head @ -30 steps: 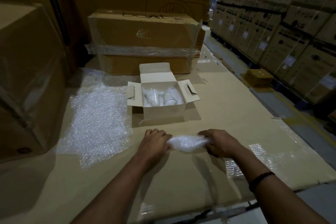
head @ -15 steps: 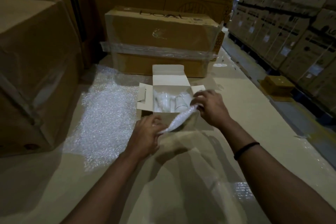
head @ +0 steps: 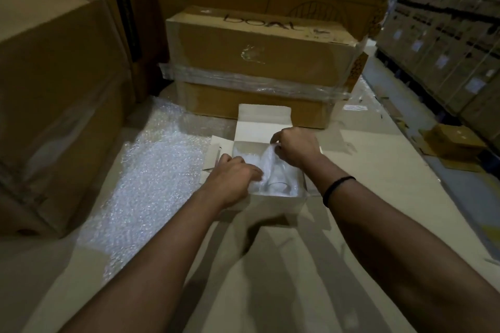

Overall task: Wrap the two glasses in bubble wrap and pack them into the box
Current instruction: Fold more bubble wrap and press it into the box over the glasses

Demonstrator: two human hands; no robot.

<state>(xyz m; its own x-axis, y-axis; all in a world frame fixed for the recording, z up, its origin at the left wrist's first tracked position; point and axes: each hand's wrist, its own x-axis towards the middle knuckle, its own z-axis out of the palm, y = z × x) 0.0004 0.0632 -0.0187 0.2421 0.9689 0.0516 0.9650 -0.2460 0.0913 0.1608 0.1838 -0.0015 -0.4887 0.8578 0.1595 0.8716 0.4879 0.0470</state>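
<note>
The left hand (head: 235, 176) and right hand (head: 296, 147) both reach over the open white box (head: 273, 204), which stands on the cardboard surface (head: 270, 265). Between them runs a bubble-wrapped bundle (head: 267, 161), tilted over the inside of the box, its low end at the left hand and its high end at the right. The left hand's fingers curl on the low end near the box's left wall; the right hand pinches the high end by the far right corner. A black band (head: 336, 189) circles the right wrist. More wrap shows in the box under the bundle. Left of the box a loose sheet (head: 151, 178) of bubble wrap lies flat on the surface. Just behind the box stands a taped carton (head: 257, 62)
</note>
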